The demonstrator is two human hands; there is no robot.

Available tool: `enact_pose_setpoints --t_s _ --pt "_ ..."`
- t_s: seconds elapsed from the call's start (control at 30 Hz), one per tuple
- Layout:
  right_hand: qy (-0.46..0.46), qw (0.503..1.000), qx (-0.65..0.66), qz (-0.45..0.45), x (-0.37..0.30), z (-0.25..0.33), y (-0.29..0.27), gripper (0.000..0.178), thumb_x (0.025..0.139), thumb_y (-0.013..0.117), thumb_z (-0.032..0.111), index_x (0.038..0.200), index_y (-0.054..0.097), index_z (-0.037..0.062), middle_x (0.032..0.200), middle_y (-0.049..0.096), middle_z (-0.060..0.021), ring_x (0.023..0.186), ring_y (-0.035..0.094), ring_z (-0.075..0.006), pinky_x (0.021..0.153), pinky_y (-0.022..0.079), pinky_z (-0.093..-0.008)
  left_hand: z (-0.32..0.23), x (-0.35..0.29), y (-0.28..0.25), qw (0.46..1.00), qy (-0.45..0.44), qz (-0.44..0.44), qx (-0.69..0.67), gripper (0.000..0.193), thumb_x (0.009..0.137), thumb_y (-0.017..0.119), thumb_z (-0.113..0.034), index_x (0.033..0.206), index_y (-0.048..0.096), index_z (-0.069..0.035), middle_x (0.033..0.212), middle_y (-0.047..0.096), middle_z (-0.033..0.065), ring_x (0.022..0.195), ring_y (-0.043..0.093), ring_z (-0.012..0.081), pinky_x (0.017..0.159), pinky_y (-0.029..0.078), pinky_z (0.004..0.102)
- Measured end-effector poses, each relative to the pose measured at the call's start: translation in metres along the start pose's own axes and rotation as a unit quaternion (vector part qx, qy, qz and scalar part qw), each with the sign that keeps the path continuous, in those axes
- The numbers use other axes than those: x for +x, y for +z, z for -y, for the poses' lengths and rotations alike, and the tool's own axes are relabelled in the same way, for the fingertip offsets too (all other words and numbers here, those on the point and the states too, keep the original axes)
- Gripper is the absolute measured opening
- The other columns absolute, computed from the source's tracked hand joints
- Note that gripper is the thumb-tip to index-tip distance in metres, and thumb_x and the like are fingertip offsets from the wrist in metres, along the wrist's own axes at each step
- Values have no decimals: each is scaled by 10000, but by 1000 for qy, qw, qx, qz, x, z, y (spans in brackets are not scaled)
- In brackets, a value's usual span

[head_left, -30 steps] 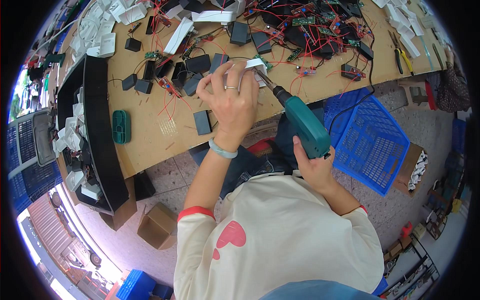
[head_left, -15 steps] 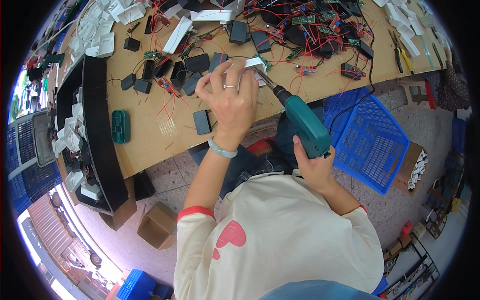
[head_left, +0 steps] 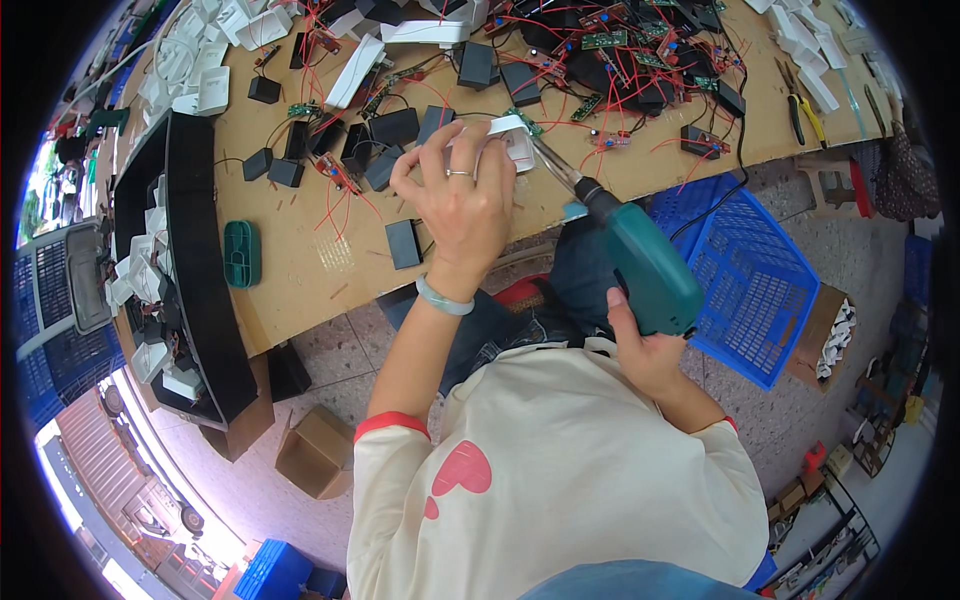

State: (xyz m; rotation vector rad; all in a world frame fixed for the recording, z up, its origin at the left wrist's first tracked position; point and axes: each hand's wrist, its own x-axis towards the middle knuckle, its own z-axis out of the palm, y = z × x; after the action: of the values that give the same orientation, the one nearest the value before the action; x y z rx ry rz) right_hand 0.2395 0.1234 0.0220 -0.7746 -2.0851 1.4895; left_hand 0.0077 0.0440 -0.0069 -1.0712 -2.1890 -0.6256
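Observation:
With its fingers curled over it, my left hand [head_left: 462, 200] holds a white plastic housing [head_left: 521, 150] on the table near the front edge. Part of the housing is hidden under the fingers. My right hand [head_left: 648, 345] grips a green electric screwdriver [head_left: 655, 270] from below, its bit pointing up and left. The bit's tip lies beside the housing's right side; whether it touches cannot be made out. A black rectangular box [head_left: 404, 244] lies just below my left hand, and several more sit beyond the fingers.
Circuit boards with red wires [head_left: 610, 40] are heaped at the back. A black bin [head_left: 200, 270] of white parts stands left, near a green tray [head_left: 241, 254]. Yellow-handled pliers [head_left: 805, 108] lie right. A blue crate [head_left: 745, 285] stands below the table's right edge. A black cable [head_left: 742, 150] hangs over that edge.
My right hand has drawn the electric screwdriver back to the right and slightly down, taking its tip away from the housing's inside. My left hand has stayed in place.

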Motion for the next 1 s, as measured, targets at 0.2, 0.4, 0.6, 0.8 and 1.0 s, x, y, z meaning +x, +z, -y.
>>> enact_pose_setpoints --t_s 0.2,0.4,0.6,0.8,1.0 --pt "-28 997 53 -45 6 8 -5 301 924 616 -72 1222 574 -59 812 624 -67 623 576 -106 559 494 -272 -1 1 -1 1000 -1 6 2 110 785 778 -136 885 735 -125 1139 677 -41 1121 599 206 964 333 436" --pt "-8 995 88 -55 10 8 -11 331 946 567 -62 1275 536 -62 778 594 -66 597 546 -115 554 480 -275 -2 0 -1 1000 -2 12 7 111 786 777 -136 889 736 -124 1151 675 -39 1130 596 209 963 334 440" --pt "-7 994 101 -47 8 9 -10 346 947 558 -65 1292 522 -61 783 592 -73 601 548 -120 553 477 -276 -4 0 -3 1000 -8 17 9 115 783 781 -147 887 738 -123 1163 675 -32 1143 590 225 959 336 456" --pt "28 984 157 -85 9 13 -7 69 914 663 -47 981 655 -34 755 649 -43 617 580 -78 560 471 -237 -6 -1 -3 1000 -20 16 13 101 794 775 -147 887 744 -125 1181 680 -22 1154 590 240 957 336 461" --pt "20 985 153 -79 7 12 -8 83 915 664 -45 997 652 -36 769 649 -41 622 580 -77 563 471 -234 -6 -2 -5 999 -29 16 -8 87 806 773 -147 883 745 -117 1198 685 -14 1155 592 253 964 340 448"
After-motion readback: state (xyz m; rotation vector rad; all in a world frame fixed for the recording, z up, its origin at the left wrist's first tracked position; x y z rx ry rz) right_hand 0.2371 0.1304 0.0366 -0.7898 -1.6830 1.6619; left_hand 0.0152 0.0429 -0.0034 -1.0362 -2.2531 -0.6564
